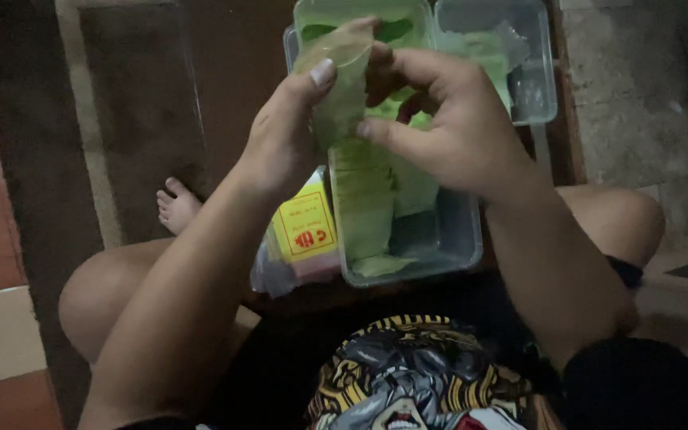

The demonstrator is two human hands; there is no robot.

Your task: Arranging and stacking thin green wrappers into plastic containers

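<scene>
Seated cross-legged on the floor, bare foot [175,205] showing at 9 o'clock of the lap. Clear plastic container [447,243] resting against the knees, holding folded green leaf pieces [366,209]. Two more clear containers [531,84] lying at 12 o'clock of it, also with green inside, partly hidden behind the raised hands. Yellow-and-red labelled packet [304,227] in a clear bag just beside the near container, at its 9 o'clock. Brown mat beneath, red and pale floor tiles far at 9 o'clock. Left hand [284,135] raised, thumb up, pinching the edge of a small clear plastic bag [342,76] with green inside. Right hand [451,127] at 3 o'clock of the bag, fingers curled, forefinger and thumb pinching its other side. Bag held above the containers, blocking the view of them.
</scene>
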